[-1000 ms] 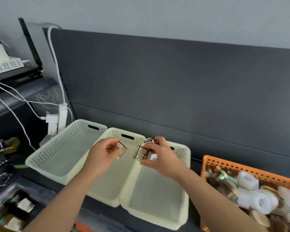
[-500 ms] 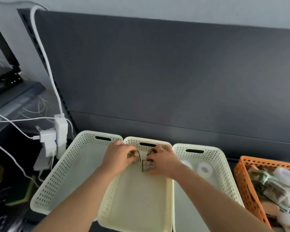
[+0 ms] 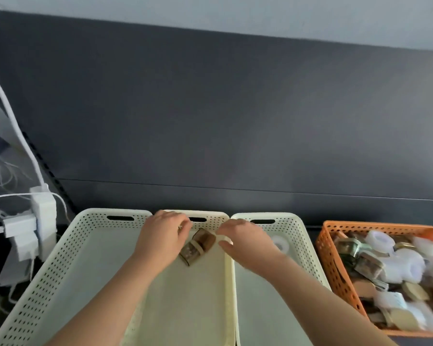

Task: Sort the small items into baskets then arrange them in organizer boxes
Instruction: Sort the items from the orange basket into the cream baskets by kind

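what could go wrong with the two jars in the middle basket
The two small brown jars lie touching on the smooth floor of the middle basket and could roll. The right hand hangs over the rim shared with the right basket; withdrawing, it might clip that rim or nudge a jar.

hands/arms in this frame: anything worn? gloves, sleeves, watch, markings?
No gloves: the left hand and right hand are both bare. The left forearm and right forearm are bare down to the frame's bottom edge, with no sleeve, watch or wristband in view. A small glint at the left hand's fingers might be a ring, but it's too blurred to tell. No markings visible.
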`<state>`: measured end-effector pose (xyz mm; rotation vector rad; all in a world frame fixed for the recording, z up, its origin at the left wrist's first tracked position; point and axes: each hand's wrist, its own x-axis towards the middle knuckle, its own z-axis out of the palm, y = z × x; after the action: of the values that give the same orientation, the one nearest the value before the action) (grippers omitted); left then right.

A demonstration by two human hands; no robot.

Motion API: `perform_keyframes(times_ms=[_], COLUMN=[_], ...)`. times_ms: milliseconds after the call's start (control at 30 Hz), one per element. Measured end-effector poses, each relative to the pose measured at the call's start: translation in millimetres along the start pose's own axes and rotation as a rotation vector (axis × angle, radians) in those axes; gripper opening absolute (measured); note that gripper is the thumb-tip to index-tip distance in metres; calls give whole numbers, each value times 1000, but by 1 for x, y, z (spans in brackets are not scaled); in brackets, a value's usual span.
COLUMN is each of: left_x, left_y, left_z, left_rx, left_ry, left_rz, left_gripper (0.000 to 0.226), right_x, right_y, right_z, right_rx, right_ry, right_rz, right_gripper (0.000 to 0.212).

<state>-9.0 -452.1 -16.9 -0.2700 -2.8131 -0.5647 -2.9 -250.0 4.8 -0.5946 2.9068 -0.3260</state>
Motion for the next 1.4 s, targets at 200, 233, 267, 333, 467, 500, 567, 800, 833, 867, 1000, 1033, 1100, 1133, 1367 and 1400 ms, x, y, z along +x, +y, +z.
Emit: perform_keyframes(times_ms=[200, 233, 267, 333, 467, 500, 567, 800, 833, 867, 1000, 1033, 1100, 1133, 1367, 1400], left_x=[-1, 0, 1, 2, 3, 4, 6, 15, 16, 16, 16, 16, 15, 16, 26, 28], left_y=[107, 125, 144, 180, 250, 265, 292, 342, 346, 349, 355, 356, 357, 358, 368, 372], left_z=[-3, 2, 8, 22, 55, 63, 81, 127, 131, 134, 139, 139, 139, 139, 140, 141], left_rx=[-168, -187, -206, -246, -310, -327, -321, -288, -279, -258, -87, -71, -81, -107, -161, -176], left_ry=[-8, -21, -27, -43, -134, -158, -226, -318, -330, -348, -441, -451, -455, -460, -504, -531], left_rz=[159, 192, 223, 261, 281, 285, 295, 226, 218, 212, 204, 202, 194, 178, 147, 134], left_gripper=[28, 32, 36, 37, 25, 25, 32, 43, 46, 49, 55, 49, 36, 33, 39, 48], right_x=[-89, -104, -118, -144, -191, -201, -216, -215, -213, -210, -205, -205, -206, -206, -206, -207], right_y=[59, 73, 87, 119, 190, 208, 239, 308, 312, 317, 329, 333, 339, 343, 370, 372], right_z=[-43, -48, -54, -64, -83, -86, -88, -68, -63, -57, -53, -53, -50, -48, -51, -54], right_rx=[100, 101, 99, 92, 86, 102, 110, 117, 104, 86, 95, 107, 114, 124, 221, 247], right_ry=[166, 202, 232, 261, 257, 255, 222, 64, 30, 9, 19, 12, 6, 5, 208, 174], right_rz=[152, 177, 203, 272, 389, 412, 453, 437, 411, 382, 316, 316, 286, 269, 223, 204], right_gripper=[33, 31, 30, 27, 29, 31, 34, 43, 46, 47, 35, 35, 35, 35, 17, 14])
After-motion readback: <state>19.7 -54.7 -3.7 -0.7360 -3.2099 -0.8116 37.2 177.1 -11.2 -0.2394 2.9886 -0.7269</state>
